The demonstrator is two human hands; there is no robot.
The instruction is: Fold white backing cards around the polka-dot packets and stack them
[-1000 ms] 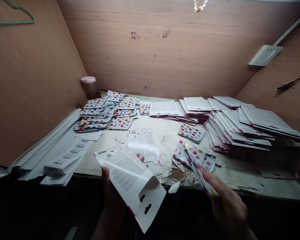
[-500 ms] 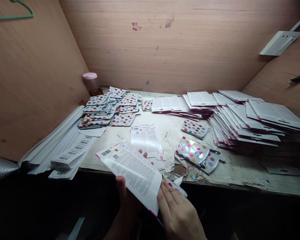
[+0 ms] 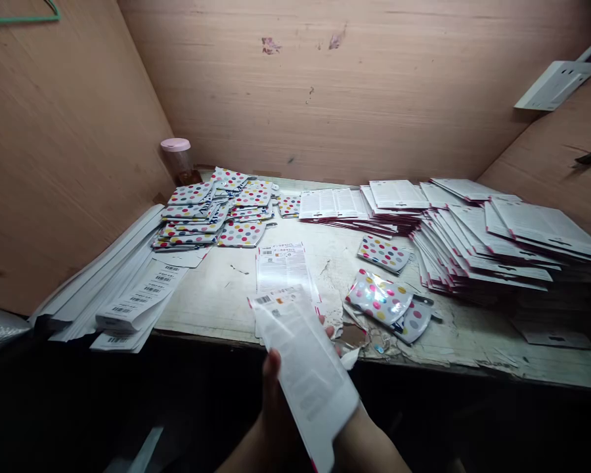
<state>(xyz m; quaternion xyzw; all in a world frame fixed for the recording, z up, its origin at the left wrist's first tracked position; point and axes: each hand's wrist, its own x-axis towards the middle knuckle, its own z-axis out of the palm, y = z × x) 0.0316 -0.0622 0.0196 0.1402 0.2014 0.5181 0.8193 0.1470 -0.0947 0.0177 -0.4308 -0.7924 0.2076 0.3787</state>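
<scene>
A white printed card [image 3: 310, 368], blurred by motion, is tilted in front of the table's near edge. My left hand [image 3: 272, 378] grips it, thumb along its left side and fingertips showing past its right edge. My right hand reaches in behind the card; only the wrist [image 3: 367, 437] shows, and the fingers are hidden. Beyond the held card lie more printed cards [image 3: 283, 269] flat on the table. To the right rest polka-dot pouches [image 3: 379, 295] with dark tabs, and another polka-dot pouch [image 3: 384, 253] sits just behind them.
Stacks of polka-dot pouches [image 3: 192, 210] stand at the back left, beside a pink-lidded bottle [image 3: 177, 161]. Barcode label strips [image 3: 132, 305] hang over the left edge. Piles of printed cards [image 3: 482, 236] cover the right side. The near table edge [image 3: 438, 364] is torn.
The held card has swung more upright and shifted right with my left hand. My right hand has gone from the card's lower right edge to behind it.
</scene>
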